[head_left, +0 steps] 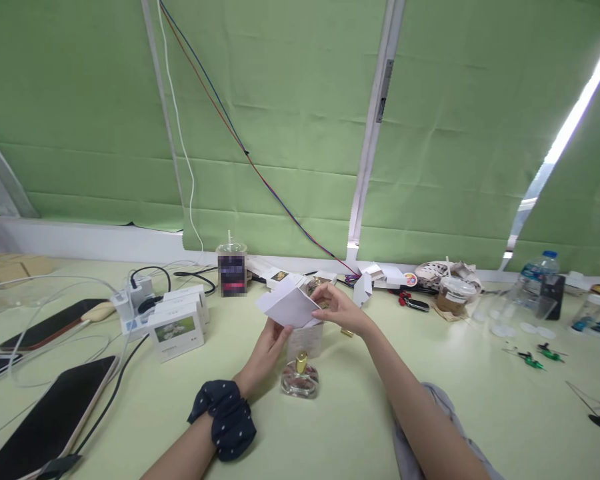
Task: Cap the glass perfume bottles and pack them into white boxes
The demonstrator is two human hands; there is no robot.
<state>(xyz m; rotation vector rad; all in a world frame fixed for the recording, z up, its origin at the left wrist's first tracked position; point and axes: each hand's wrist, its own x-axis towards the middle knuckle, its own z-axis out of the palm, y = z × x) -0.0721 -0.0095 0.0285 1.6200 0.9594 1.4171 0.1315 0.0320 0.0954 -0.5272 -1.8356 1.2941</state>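
Observation:
Between my two hands is a folded white card (287, 305), tilted above the table. My left hand (267, 350) is closed on its lower edge, thumb toward me. On the card's right edge, my right hand (341, 310) pinches with thumb and fingertips. Just below stands a pale, box-like piece (305, 341), partly covered by the card. In front of it, nearest to me, is a glass perfume bottle (300, 380) with a gold cap. A small gold piece (347, 331) lies under my right wrist. Whatever is behind the card is mostly hidden.
White boxes (177, 327) and a power strip (133, 313) with cables stand left, beside phones and a tablet (50, 427). Behind are a drink cup (232, 270) and white cartons. At right are an iced drink (453, 297), a water bottle (540, 273) and small green tools (533, 361).

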